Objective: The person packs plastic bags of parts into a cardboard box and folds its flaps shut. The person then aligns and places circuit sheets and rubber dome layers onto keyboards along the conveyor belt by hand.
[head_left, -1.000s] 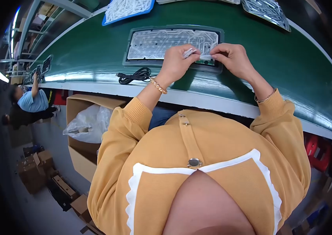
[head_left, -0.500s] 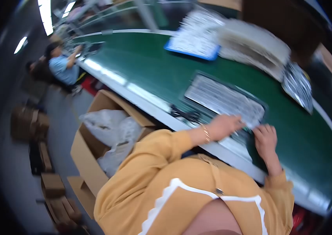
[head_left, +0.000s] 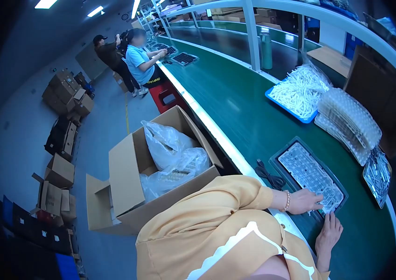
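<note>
An open keyboard (head_left: 307,170) with a pale, translucent key sheet lies in a dark, clear-edged tray on the green bench. A coiled black cable (head_left: 270,175) rests beside its left edge. Over the near end of the keyboard is my left hand (head_left: 303,201), a bracelet at its wrist, with fingers curled together; whatever they pinch is hidden. My right hand (head_left: 329,233) touches the keyboard's near corner, its fingers bent and close together, and I cannot make out anything between them. A small white bit shows under my left fingers.
Beyond the keyboard stand a blue tray (head_left: 292,111) of white strips, a stack of clear plastic sheets (head_left: 349,119) and a silvery bag (head_left: 377,177). An open carton (head_left: 128,186) with plastic bags is at my left. Two people (head_left: 139,63) are farther along the bench.
My view has swung, so the bench and hands appear lower and farther right, and the picture is sharper. Both hands are still at the keyboard's near end.
</note>
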`<state>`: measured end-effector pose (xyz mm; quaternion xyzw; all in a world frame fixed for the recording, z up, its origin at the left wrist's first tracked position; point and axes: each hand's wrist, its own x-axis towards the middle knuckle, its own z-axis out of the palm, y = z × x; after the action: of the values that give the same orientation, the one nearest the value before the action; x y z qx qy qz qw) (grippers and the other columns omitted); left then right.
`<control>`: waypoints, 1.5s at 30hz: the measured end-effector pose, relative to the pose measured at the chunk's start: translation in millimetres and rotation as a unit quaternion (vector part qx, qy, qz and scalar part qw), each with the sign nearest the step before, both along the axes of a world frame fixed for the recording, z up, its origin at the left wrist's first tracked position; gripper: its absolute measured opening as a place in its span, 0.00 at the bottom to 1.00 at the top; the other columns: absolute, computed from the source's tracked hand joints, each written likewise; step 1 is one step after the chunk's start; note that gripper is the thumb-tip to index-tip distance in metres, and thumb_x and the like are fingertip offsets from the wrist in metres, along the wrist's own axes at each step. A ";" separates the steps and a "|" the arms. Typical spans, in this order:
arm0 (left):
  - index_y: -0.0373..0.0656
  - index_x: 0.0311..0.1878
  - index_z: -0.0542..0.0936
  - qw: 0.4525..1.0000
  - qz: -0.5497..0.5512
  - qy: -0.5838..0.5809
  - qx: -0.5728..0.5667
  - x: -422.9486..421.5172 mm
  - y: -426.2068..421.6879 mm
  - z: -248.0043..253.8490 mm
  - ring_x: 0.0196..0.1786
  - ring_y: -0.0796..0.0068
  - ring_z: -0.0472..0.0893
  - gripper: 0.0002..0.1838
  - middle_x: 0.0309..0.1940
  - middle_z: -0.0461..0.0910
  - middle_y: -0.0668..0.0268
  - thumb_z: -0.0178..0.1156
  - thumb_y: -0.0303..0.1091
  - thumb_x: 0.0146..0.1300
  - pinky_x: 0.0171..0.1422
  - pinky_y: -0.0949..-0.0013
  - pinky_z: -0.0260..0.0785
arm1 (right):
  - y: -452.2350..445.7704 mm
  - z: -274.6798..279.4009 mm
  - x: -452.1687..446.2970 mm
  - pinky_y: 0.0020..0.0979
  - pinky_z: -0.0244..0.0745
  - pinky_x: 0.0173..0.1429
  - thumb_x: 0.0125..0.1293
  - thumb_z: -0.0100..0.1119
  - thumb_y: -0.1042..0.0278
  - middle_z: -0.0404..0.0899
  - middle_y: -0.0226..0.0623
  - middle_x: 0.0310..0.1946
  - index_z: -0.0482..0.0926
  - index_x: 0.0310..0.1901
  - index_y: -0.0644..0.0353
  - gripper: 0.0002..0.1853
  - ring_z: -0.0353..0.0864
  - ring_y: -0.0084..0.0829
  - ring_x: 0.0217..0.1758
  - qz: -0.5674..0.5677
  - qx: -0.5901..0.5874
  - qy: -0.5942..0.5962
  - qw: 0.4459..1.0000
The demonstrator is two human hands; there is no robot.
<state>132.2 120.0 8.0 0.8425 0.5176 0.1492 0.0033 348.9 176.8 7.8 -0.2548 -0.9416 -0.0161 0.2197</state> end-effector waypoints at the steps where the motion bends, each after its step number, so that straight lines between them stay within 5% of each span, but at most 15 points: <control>1: 0.41 0.54 0.70 1.000 -0.001 0.002 0.011 3.1 0.8 -3.1 0.39 0.63 0.77 0.25 0.45 0.68 0.56 0.57 0.27 0.49 0.38 0.63 0.71 | -1.4 -1.0 4.5 0.43 0.61 0.56 0.52 0.48 0.79 0.73 0.46 0.49 0.76 0.45 0.66 0.16 0.69 0.45 0.53 -0.010 0.002 -0.004 1.000; 10: 0.38 0.46 0.71 0.999 -0.008 0.037 -0.009 2.8 9.7 7.1 0.31 0.62 0.79 0.17 0.41 0.70 0.57 0.56 0.28 0.51 0.31 0.62 0.72 | 6.0 11.8 17.0 0.43 0.58 0.59 0.51 0.48 0.79 0.73 0.48 0.49 0.78 0.43 0.68 0.16 0.68 0.46 0.54 -0.030 -0.003 -0.051 0.998; 13: 0.38 0.50 0.69 0.995 0.095 0.004 -0.005 -27.7 0.7 9.2 0.28 0.61 0.80 0.20 0.44 0.71 0.54 0.55 0.27 0.51 0.30 0.62 0.72 | 4.9 18.6 21.5 0.43 0.59 0.58 0.50 0.48 0.79 0.73 0.48 0.48 0.78 0.42 0.67 0.16 0.68 0.45 0.53 -0.044 -0.010 -0.063 0.997; 15: 0.39 0.58 0.67 0.974 0.224 0.031 -0.020 -47.4 -5.0 6.0 0.29 0.61 0.81 0.27 0.54 0.69 0.51 0.54 0.27 0.51 0.31 0.62 0.73 | 5.7 23.7 23.9 0.42 0.59 0.58 0.50 0.49 0.79 0.74 0.48 0.48 0.79 0.42 0.66 0.16 0.69 0.45 0.52 -0.050 -0.015 -0.069 0.996; 20: 0.40 0.65 0.61 0.963 0.247 0.085 -0.067 -70.5 -18.0 2.2 0.28 0.62 0.81 0.33 0.67 0.56 0.49 0.52 0.27 0.52 0.31 0.63 0.74 | 7.3 39.3 27.0 0.40 0.60 0.52 0.49 0.50 0.80 0.75 0.45 0.45 0.80 0.39 0.64 0.14 0.70 0.42 0.47 -0.106 -0.079 -0.126 0.983; 32: 0.36 0.64 0.61 0.963 0.220 0.126 -0.091 -46.5 -11.9 15.3 0.27 0.63 0.80 0.33 0.63 0.58 0.40 0.54 0.28 0.52 0.28 0.64 0.72 | 7.1 53.9 10.6 0.39 0.62 0.53 0.49 0.59 0.75 0.75 0.47 0.49 0.77 0.45 0.63 0.17 0.71 0.44 0.49 -0.074 -0.130 -0.076 0.986; 41: 0.43 0.60 0.67 0.973 0.193 0.083 -0.095 -50.4 -32.7 27.3 0.31 0.62 0.81 0.26 0.59 0.67 0.49 0.54 0.31 0.55 0.33 0.64 0.73 | 13.1 55.9 4.0 0.40 0.62 0.54 0.51 0.59 0.75 0.75 0.47 0.49 0.77 0.45 0.64 0.17 0.71 0.45 0.49 -0.070 -0.159 -0.057 0.983; 44: 0.45 0.56 0.68 0.970 0.228 -0.022 -0.081 -66.8 -42.3 19.0 0.33 0.59 0.81 0.23 0.47 0.77 0.56 0.54 0.29 0.55 0.35 0.64 0.73 | 17.5 56.3 4.6 0.40 0.63 0.54 0.51 0.58 0.75 0.75 0.48 0.49 0.78 0.45 0.63 0.16 0.72 0.45 0.49 -0.061 -0.158 -0.050 0.984; 45: 0.47 0.54 0.68 0.956 0.266 -0.119 0.007 -74.1 -46.7 10.2 0.33 0.57 0.80 0.21 0.41 0.78 0.58 0.55 0.29 0.56 0.35 0.63 0.73 | 19.3 56.6 4.7 0.41 0.63 0.54 0.52 0.58 0.75 0.75 0.48 0.49 0.78 0.44 0.63 0.16 0.72 0.46 0.49 -0.052 -0.160 -0.049 0.985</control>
<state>58.1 73.2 18.1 0.6503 0.7180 0.2474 0.0194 353.6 196.1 64.4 -0.3346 -0.9270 0.1106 0.1287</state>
